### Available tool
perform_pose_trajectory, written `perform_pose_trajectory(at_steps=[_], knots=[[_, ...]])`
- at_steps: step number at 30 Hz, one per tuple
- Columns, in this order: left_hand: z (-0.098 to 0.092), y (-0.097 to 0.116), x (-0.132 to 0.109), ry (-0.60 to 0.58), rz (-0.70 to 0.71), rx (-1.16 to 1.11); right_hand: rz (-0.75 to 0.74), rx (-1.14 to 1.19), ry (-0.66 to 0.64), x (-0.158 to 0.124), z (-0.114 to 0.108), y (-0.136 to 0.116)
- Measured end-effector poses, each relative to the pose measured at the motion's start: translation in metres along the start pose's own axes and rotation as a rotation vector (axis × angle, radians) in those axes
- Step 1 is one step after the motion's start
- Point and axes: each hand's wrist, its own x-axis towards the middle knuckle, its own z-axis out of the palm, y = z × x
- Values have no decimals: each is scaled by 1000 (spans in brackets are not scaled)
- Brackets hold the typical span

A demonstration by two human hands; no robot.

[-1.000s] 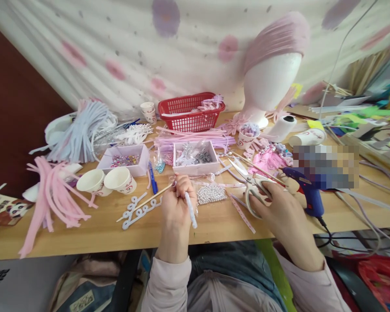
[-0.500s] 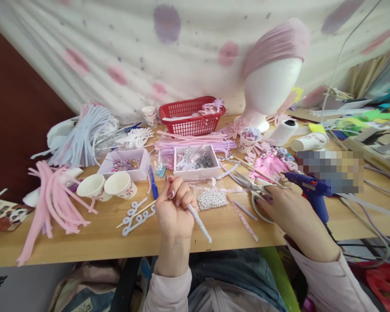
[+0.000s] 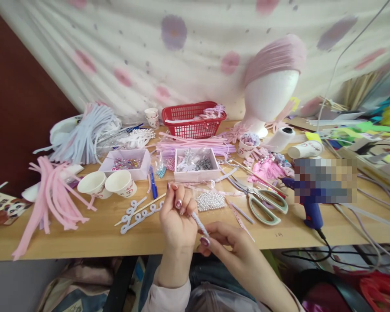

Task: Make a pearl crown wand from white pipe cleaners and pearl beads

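Observation:
Near the table's front edge, my left hand [image 3: 179, 216] is closed on a pale lavender pipe cleaner [image 3: 199, 222], its fingers curled toward me. My right hand [image 3: 230, 245] pinches the lower end of the same piece between thumb and fingers. Part of the pipe cleaner is hidden inside my left fist. To the right, scissors [image 3: 267, 204] with pale green-lined handles lie on the table, apart from both hands. Bent, looped lavender pipe cleaners [image 3: 139, 217] lie left of my left hand. Just beyond my hands is a bag of white pearl beads [image 3: 211, 201].
A blue glue gun [image 3: 312, 208] with a cable stands at the right. Two paper cups [image 3: 120, 184], bead boxes [image 3: 196, 173], and pink pipe cleaners [image 3: 53, 190] spread across the left and middle. Behind are a red basket [image 3: 195, 125] and a white foam head [image 3: 269, 95].
My right hand has let go of the scissors, which now lie on the table, and has moved left to pinch the pipe cleaner's free end. My left hand keeps its hold.

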Motion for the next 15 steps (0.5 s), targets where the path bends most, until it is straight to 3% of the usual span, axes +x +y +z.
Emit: perform_pose_trajectory(at_steps=[3,11,15], knots=[[-1,2,-4,11,-6,8,12,49,37,1,7,8],[-2,8,-10,145,-40,5,-181,-220,136,-4,-2,6],[-1,4,-9,153,8,-29,-112,-219,135,-4,-3,8]])
